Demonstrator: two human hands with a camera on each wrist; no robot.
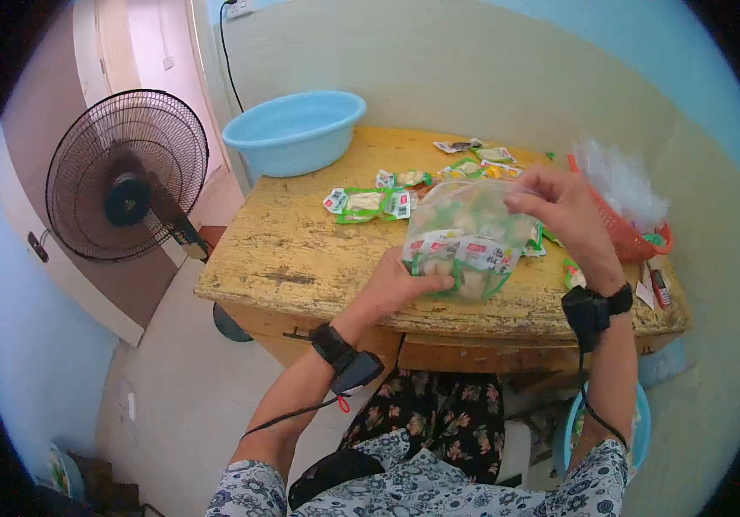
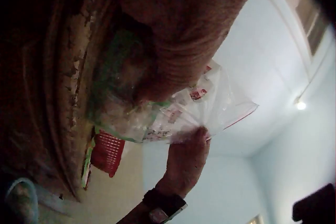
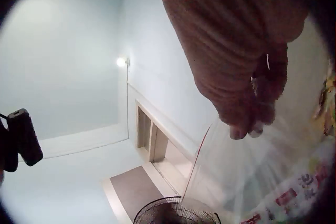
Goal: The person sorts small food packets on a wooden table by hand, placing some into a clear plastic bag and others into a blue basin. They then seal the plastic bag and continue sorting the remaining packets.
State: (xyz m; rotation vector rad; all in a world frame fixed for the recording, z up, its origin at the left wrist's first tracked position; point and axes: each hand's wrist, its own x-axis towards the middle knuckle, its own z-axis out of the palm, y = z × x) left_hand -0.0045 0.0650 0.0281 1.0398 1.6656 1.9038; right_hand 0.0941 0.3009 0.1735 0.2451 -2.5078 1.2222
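A clear plastic bag [image 1: 466,246] with green-and-white printed packets inside is held up over the front of the worn yellow table [image 1: 258,258]. My left hand [image 1: 400,283] grips its lower left side, thumb across the front. At the top right, my right hand [image 1: 564,211] pinches the bag's upper edge between thumb and fingers. A thin red line runs along that edge in both wrist views, where the bag's upper part [image 3: 226,171] looks pulled taut. Behind the bag lie several small food packets [image 1: 365,203], partly hidden by it.
A light blue basin [image 1: 294,138] stands at the table's back left. On the right, a red plastic basket [image 1: 615,224] holds clear plastic bags [image 1: 624,185]. A black fan [image 1: 129,177] stands left of the table. A blue bucket [image 1: 643,422] sits below the table's right side.
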